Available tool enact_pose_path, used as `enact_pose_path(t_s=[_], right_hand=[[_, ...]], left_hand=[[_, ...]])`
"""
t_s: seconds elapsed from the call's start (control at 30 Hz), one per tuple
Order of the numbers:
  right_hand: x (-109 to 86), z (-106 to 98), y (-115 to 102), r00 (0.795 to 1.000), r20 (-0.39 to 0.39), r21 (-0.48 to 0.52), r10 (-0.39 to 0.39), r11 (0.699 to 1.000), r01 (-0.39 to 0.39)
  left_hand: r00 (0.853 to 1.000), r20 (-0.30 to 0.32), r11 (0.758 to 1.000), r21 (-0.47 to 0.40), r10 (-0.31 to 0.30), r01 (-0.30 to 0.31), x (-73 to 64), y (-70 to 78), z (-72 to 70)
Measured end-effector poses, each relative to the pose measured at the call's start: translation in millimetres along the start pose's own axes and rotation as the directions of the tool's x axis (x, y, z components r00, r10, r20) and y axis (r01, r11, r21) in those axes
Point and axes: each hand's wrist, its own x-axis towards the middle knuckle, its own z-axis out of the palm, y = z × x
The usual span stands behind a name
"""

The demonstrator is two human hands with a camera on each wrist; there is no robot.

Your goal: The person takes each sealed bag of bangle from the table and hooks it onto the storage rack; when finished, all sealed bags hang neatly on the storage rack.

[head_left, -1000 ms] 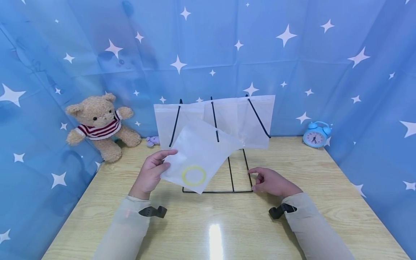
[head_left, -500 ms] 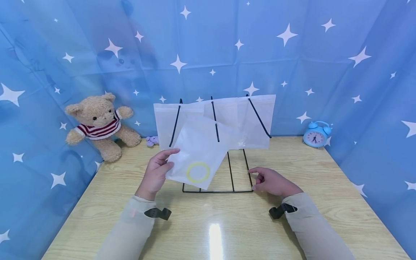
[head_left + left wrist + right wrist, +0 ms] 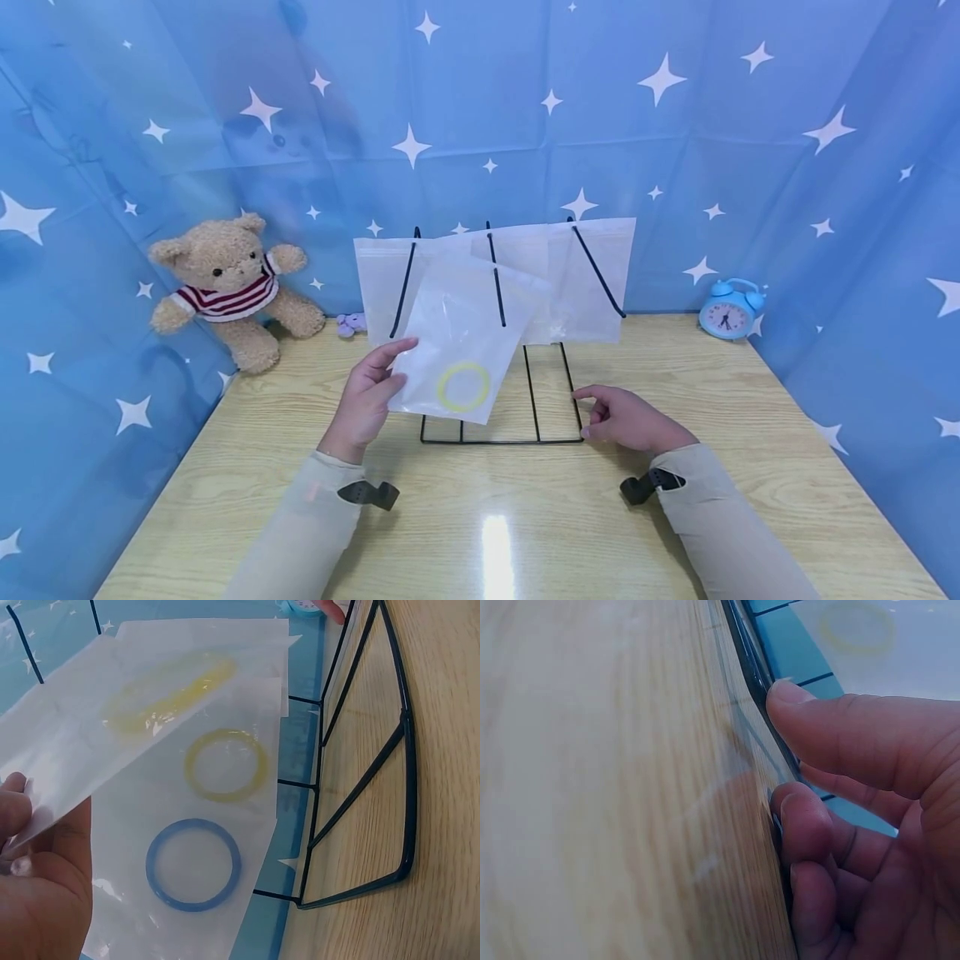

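My left hand (image 3: 363,408) pinches the left edge of a translucent zip bag (image 3: 450,321) with a yellow ring (image 3: 441,387) inside. The bag hangs tilted at the middle hook (image 3: 500,304) of a black wire rack, whose front tip shows before it. In the left wrist view, bags behind it contain another yellow ring (image 3: 190,769) and a blue ring (image 3: 152,866). My right hand (image 3: 630,421) holds the rack's base (image 3: 533,396) at its front right corner, thumb and fingers on the wire.
More translucent bags hang on the left hook (image 3: 403,292) and right hook (image 3: 597,271). A teddy bear (image 3: 225,275) sits at the back left, beside a small purple toy (image 3: 350,325). A blue alarm clock (image 3: 727,310) stands back right. A starred curtain (image 3: 480,100) encloses the table.
My left hand has moved slightly right and up. The bag's upper edge has slid farther back along the middle hook, and its lower end has risen. The right hand stays on the rack.
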Motion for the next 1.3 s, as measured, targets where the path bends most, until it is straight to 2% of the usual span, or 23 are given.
enact_pose_path(t_s=[0.23,0.77,1.13,1.3], right_hand=[[-0.5,0,0,1.0,-0.002,-0.009,-0.006,1.0,0.006],[-0.3,0,1,1.0,-0.002,-0.029,-0.007,1.0,0.007],[2.0,1,5,1.0,-0.012,-0.039,0.013,0.999,-0.014],[2.4,1,7,1.0,-0.014,-0.038,0.006,0.999,-0.006]], left_hand=[[1.0,0.019,1.0,-0.014,-0.009,0.009,1.1,-3.6,3.6],[0.998,-0.014,0.998,0.002,-0.059,0.059,6.2,-5.7,12.6],[0.995,-0.069,0.997,0.022,-0.073,0.075,15.9,-9.2,19.6],[0.992,-0.099,0.997,0.005,-0.079,0.08,22.9,-11.4,24.9]])
